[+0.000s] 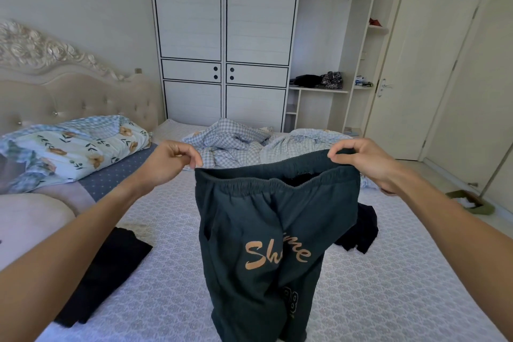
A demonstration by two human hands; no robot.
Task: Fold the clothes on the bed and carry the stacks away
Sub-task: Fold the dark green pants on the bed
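Dark green trousers [258,230] with orange lettering hang in the air above the bed [374,286], held up by their elastic waistband. My left hand [169,159] pinches the waistband's left corner. At the right corner my right hand [363,159] pinches the waistband. The trouser legs drop towards the near edge of the bed. A folded black garment [108,272] lies flat on the bed at the left. Another black garment [361,228] lies crumpled behind the trousers on the right, partly hidden by them.
A checked blue quilt [236,144] is bunched at the far side of the bed. A floral pillow [75,147] rests by the padded headboard [69,83]. A white wardrobe [224,36] and open shelves [319,83] with clothes stand behind. A door [433,64] is at the right.
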